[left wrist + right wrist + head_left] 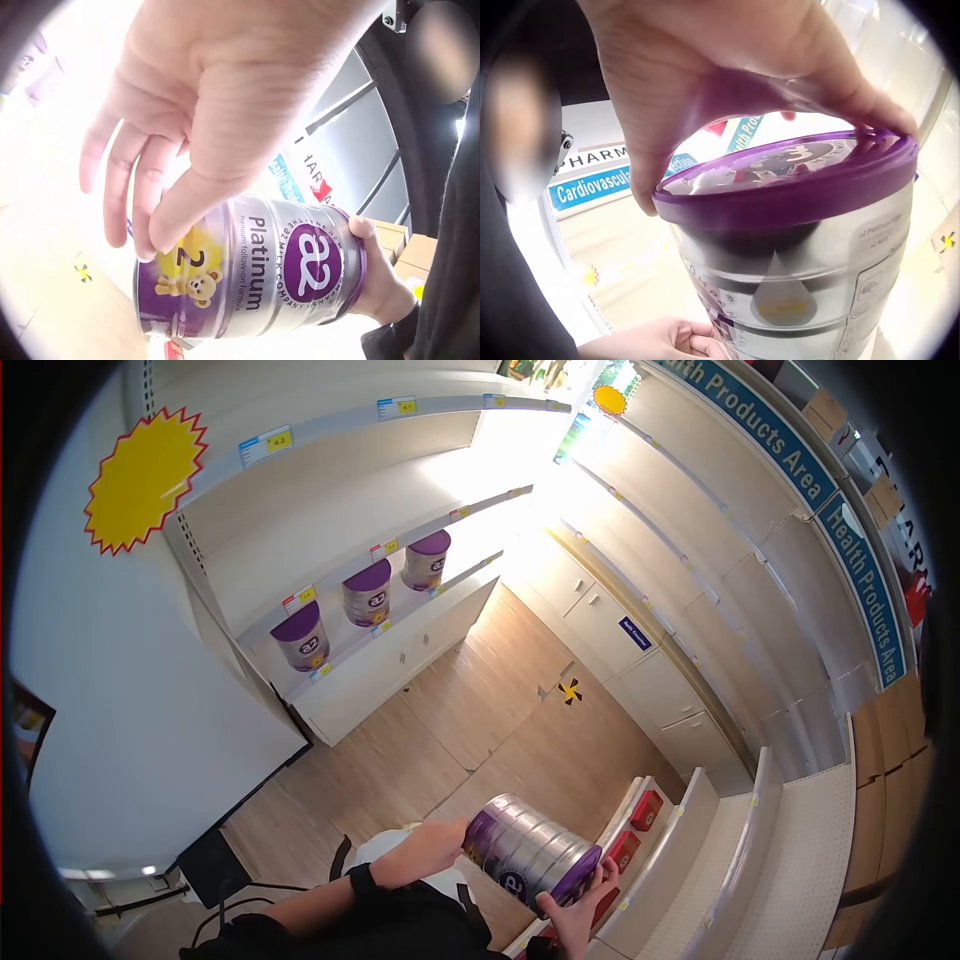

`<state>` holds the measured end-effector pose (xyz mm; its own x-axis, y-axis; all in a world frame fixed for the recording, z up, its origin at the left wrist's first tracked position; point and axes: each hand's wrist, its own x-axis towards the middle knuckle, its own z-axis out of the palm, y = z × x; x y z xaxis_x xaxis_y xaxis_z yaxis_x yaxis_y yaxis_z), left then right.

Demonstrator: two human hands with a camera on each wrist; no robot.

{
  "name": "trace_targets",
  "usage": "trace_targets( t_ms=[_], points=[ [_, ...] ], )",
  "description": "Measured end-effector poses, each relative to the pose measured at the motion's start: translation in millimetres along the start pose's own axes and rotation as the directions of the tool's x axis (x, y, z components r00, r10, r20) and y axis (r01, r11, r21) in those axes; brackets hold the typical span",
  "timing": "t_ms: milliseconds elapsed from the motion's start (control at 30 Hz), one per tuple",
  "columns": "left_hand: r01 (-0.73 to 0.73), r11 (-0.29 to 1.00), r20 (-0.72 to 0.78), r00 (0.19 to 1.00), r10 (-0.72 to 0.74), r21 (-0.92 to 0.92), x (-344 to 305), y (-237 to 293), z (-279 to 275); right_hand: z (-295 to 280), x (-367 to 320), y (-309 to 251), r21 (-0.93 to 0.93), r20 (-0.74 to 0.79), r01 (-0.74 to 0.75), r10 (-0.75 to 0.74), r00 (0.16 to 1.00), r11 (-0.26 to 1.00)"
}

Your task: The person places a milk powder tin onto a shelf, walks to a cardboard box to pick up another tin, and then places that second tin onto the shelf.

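A silver and purple infant formula can [530,855] lies tilted on its side in the air between my two hands. My right hand [578,910] grips its purple lid [795,202], thumb on one side of the rim and fingers on the other. At the base end is my left hand [440,848], thumb and fingers bent at the bottom edge. The left wrist view shows the label [247,262] with a yellow number 2 and a bear, between my left hand [202,135] and my right hand [379,281]. Part of the base is hidden behind my left fingers.
Three similar cans [367,595] stand spaced out on a low shelf at the left. Red boxes [625,850] sit on the shelf unit beside my right hand. White cabinets [650,690] line the far side, above wooden flooring [430,750]. Cables [240,905] run at lower left.
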<state>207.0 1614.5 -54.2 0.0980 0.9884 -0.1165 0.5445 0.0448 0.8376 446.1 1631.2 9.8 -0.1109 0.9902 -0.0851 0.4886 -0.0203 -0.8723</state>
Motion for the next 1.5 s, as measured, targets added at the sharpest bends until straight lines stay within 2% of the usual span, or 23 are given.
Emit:
trace_targets(
  t_ms=[67, 100, 133, 200, 267, 333, 400, 467, 600, 733, 800, 867, 967, 1033, 1067, 1100, 1167, 1200, 1267, 1333, 1400, 1467, 1500],
  points=[
    [-0.039, 0.999, 0.016, 0.999, 0.039, 0.016, 28.2, 9.4, -12.9, -4.6, 30.8, -4.2, 0.126, 0.001, -0.103, 0.104, 0.995, 0.987],
    [-0.042, 0.999, 0.005, 0.999, 0.042, 0.022, 42.8, 12.9, -18.3, -7.1, 44.0, -5.7, 0.032, -0.029, -0.030, 0.031, 0.999, 0.999],
    [-0.017, 0.997, 0.047, 0.999, 0.014, 0.075, 54.6, 15.1, -21.2, -9.3, 58.9, -9.5, 0.033, -0.025, -0.021, 0.022, 0.999, 0.999],
    [0.012, 0.992, 0.082, 0.996, -0.023, 0.129, 76.8, 18.1, -23.3, -13.1, 86.8, -17.2, -0.036, -0.018, -0.045, 0.044, 0.999, 0.998],
    [0.043, 0.985, 0.118, 0.991, -0.063, 0.164, 103.7, 15.7, -22.3, -17.8, 119.5, 7.6, -0.006, -0.017, -0.063, 0.063, 0.998, 0.998],
    [0.031, 0.991, 0.083, 0.996, -0.041, 0.127, 137.3, 9.5, -17.7, -28.6, 159.8, 38.4, 0.133, 0.094, -0.110, 0.098, 0.991, 0.985],
    [0.020, 0.996, 0.035, 0.999, -0.023, 0.090, 176.2, 6.1, -10.7, -41.1, 202.8, 38.8, 0.126, 0.120, -0.135, 0.120, 0.986, 0.983],
    [0.003, 0.980, 0.089, 0.996, -0.021, 0.199, 220.3, 7.1, -6.9, -52.0, 254.7, 47.8, 0.361, 0.123, -0.139, 0.101, 0.987, 0.922],
    [0.054, 0.973, 0.057, 0.996, -0.069, 0.225, 296.2, 31.4, -18.7, -70.8, 370.3, 50.9, 0.299, 0.200, -0.133, 0.074, 0.977, 0.945],
    [0.183, 0.960, 0.027, 0.981, -0.192, 0.212, 350.5, 41.0, -37.0, -72.3, 475.7, 34.0, 0.133, 0.219, 0.058, -0.086, 0.972, 0.989],
    [0.243, 0.923, -0.093, 0.970, -0.226, 0.297, 361.7, 30.0, -43.7, -64.9, 518.2, 5.6, 0.061, 0.246, 0.060, -0.073, 0.967, 0.996],
    [0.409, 0.852, -0.072, 0.910, -0.409, 0.326, 369.5, 16.3, -53.0, -53.3, 560.4, -14.3, 0.040, 0.255, 0.240, -0.242, 0.936, 0.970],
    [0.443, 0.875, -0.136, 0.896, -0.423, 0.195, 376.2, -9.1, -70.4, -28.1, 623.0, -39.0, -0.033, 0.305, 0.403, -0.375, 0.875, 0.915],
    [0.459, 0.888, -0.240, 0.860, -0.450, -0.023, 383.9, -26.6, -88.3, -4.4, 656.3, -57.9, -0.117, 0.297, 0.512, -0.462, 0.836, 0.851],
    [0.457, 0.889, -0.245, 0.859, -0.449, -0.025, 390.8, -38.8, -97.8, 10.4, 672.1, -66.5, -0.175, 0.291, 0.579, -0.520, 0.803, 0.796],
    [0.452, 0.889, -0.396, 0.804, -0.442, -0.075, 397.6, -53.7, -106.3, 26.2, 685.9, -73.7, -0.161, 0.297, 0.582, -0.523, 0.799, 0.797],
    [0.439, 0.870, -0.625, 0.620, -0.475, -0.225, 412.9, -91.8, -121.6, 62.9, 723.5, -75.7, -0.099, 0.333, 0.577, -0.520, 0.787, 0.811],
    [0.421, 0.848, -0.691, 0.507, -0.515, -0.323, 422.7, -117.0, -129.6, 83.0, 742.7, -74.8, -0.043, 0.360, 0.552, -0.502, 0.786, 0.833],
    [0.426, 0.830, -0.795, 0.327, -0.512, -0.359, 442.0, -161.6, -154.4, 123.8, 778.2, -76.6, -0.044, 0.392, 0.546, -0.488, 0.780, 0.837],
    [0.375, 0.856, -0.895, 0.128, -0.428, -0.355, 463.2, -206.5, -180.1, 162.4, 807.6, -77.0, -0.086, 0.463, 0.584, -0.487, 0.741, 0.807],
    [0.473, 0.812, -0.933, -0.066, -0.354, -0.342, 484.3, -250.7, -204.5, 194.5, 830.0, -83.7, -0.115, 0.482, 0.640, -0.520, 0.705, 0.760],
    [0.540, 0.792, -0.958, -0.149, -0.245, -0.286, 498.6, -263.3, -234.9, 218.4, 846.8, -91.8, -0.133, 0.500, 0.686, -0.550, 0.669, 0.715],
    [0.547, 0.783, -0.955, -0.156, -0.252, -0.296, 500.0, -275.3, -242.2, 230.6, 855.3, -94.6, -0.116, 0.519, 0.685, -0.544, 0.659, 0.719]
  ],
)
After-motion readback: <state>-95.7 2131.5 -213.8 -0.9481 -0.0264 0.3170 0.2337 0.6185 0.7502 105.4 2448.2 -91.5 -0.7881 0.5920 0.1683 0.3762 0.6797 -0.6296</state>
